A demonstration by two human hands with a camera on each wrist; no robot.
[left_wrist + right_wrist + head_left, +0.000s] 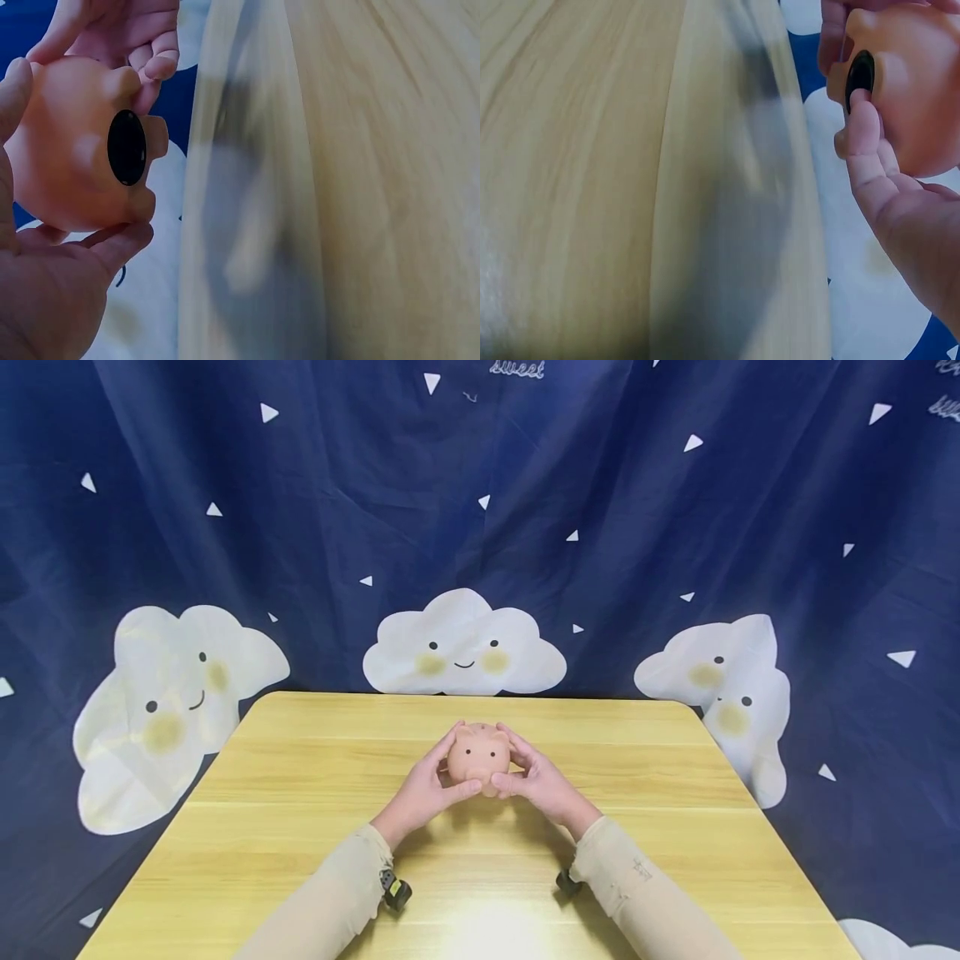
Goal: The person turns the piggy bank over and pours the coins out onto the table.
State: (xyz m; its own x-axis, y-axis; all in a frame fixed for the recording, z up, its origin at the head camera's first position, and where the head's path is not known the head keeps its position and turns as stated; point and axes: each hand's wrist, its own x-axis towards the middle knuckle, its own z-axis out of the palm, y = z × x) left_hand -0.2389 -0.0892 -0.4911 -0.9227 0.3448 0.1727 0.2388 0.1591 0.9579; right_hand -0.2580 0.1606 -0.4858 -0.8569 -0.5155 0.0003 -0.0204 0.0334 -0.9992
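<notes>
A pink piggy bank (pixel 478 763) with two black dot eyes and small ears is held between both hands, its face towards the head camera. My left hand (pixel 422 795) grips its left side, thumb in front and fingers behind. From the other side my right hand (pixel 549 789) holds it the same way. In the left wrist view, a round black plug (pixel 126 148) shows on the underside among the stubby feet. A fingertip of the right hand touches this plug in the right wrist view. The piggy bank is raised off the table, its shadow below.
The light wooden table (pixel 285 827) has rounded far corners and a bright glare near the front. Behind it hangs a dark blue curtain (pixel 420 510) with white triangles and smiling clouds. A black wrist camera (pixel 396 891) sits on the left sleeve, another (pixel 567 883) on the right.
</notes>
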